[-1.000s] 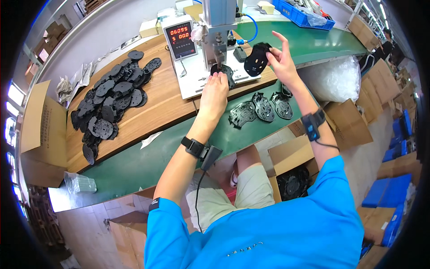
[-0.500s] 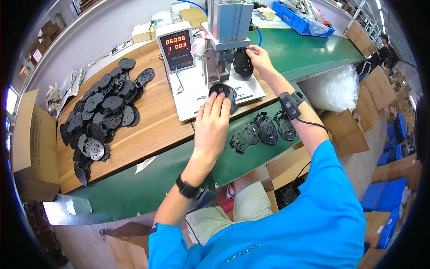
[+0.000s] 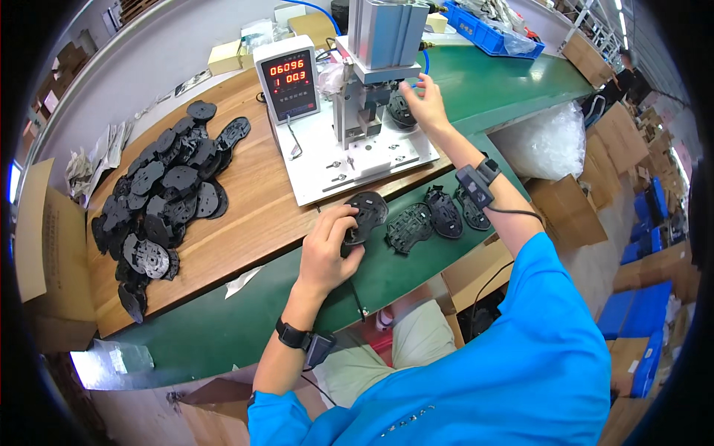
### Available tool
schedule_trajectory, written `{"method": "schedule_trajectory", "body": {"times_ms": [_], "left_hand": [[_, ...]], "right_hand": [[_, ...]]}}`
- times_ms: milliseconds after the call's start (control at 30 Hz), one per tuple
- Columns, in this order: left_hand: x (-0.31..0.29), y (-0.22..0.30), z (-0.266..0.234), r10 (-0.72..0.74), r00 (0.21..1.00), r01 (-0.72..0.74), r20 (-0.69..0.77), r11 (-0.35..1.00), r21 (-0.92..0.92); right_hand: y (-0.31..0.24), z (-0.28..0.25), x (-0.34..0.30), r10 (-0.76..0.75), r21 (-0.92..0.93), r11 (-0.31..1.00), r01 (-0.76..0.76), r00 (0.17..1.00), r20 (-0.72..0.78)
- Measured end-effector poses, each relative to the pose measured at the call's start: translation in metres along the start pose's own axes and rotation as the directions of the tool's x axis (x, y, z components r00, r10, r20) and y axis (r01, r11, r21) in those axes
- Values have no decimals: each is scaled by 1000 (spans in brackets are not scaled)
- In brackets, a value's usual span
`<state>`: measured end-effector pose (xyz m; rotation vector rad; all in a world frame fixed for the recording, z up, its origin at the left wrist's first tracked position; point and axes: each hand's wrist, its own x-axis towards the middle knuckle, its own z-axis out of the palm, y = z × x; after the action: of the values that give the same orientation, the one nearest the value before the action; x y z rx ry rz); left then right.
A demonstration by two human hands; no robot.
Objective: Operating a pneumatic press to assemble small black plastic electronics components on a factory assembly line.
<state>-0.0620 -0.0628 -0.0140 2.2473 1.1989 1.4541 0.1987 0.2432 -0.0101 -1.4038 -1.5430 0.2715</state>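
My left hand (image 3: 327, 249) grips a black plastic mouse base (image 3: 367, 212) by its left side, over the front edge of the press plate. At the benchtop press (image 3: 372, 97), my right hand (image 3: 425, 108) has its fingers at the upper edge of another black mouse base (image 3: 401, 113), which is tilted beside the press head. That part is blurred and partly hidden by the hand, and its lower end is close to the white base plate (image 3: 312, 175). Just right of the left hand's part, several black mouse shells (image 3: 409, 227) lie in a row on the green mat.
A big heap of black mouse bases (image 3: 160, 186) covers the wooden board on the left. A counter box with red digits (image 3: 288, 78) stands beside the press. An open carton (image 3: 56, 245) is at far left; a blue crate (image 3: 491, 33) sits at the back right.
My left hand has drawn its mouse base off the press plate, toward me. My right hand has shifted slightly, and the part at its fingers has tilted.
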Motion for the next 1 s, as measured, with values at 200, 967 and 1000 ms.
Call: {"method": "schedule_trajectory", "body": {"times_ms": [200, 967, 1000], "left_hand": [[-7, -1, 7, -20, 999, 22, 32, 998, -63], [-8, -4, 7, -10, 999, 12, 35, 999, -44], [-8, -4, 6, -10, 999, 11, 30, 999, -42]], "right_hand": [[-44, -7, -22, -31, -269, 958, 97, 971, 239], [-62, -21, -38, -41, -292, 949, 122, 963, 268], [-65, -23, -38, -37, -291, 950, 113, 966, 256]]}}
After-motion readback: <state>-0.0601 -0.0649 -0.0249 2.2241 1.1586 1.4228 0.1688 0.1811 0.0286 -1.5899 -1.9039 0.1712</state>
